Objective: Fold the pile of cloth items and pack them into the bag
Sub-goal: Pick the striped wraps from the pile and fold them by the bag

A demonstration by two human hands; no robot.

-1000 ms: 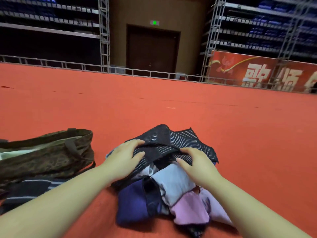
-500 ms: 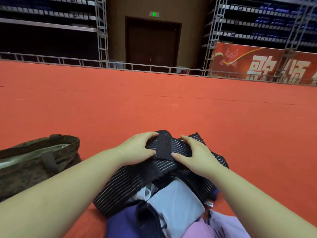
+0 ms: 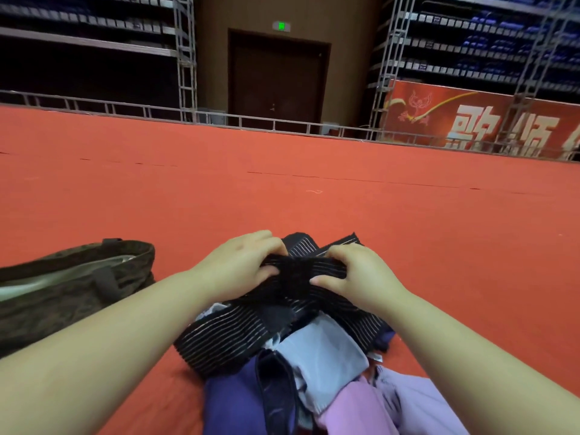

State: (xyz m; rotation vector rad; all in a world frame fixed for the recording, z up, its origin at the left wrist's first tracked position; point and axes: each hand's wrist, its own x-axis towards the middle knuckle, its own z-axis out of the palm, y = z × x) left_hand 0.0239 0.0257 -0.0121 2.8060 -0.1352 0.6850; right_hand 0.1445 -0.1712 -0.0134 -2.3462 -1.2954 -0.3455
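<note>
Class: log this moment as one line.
left hand: grips striped cloth | right hand: grips same | bag: left, open

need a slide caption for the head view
Both hands, left hand and right hand, grip a black striped garment atop the cloth pile.

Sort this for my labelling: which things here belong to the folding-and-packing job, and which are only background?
Job: striped cloth, gripped by left hand and right hand; cloth pile; bag.
Background: red carpet, door, banner, railing.
</note>
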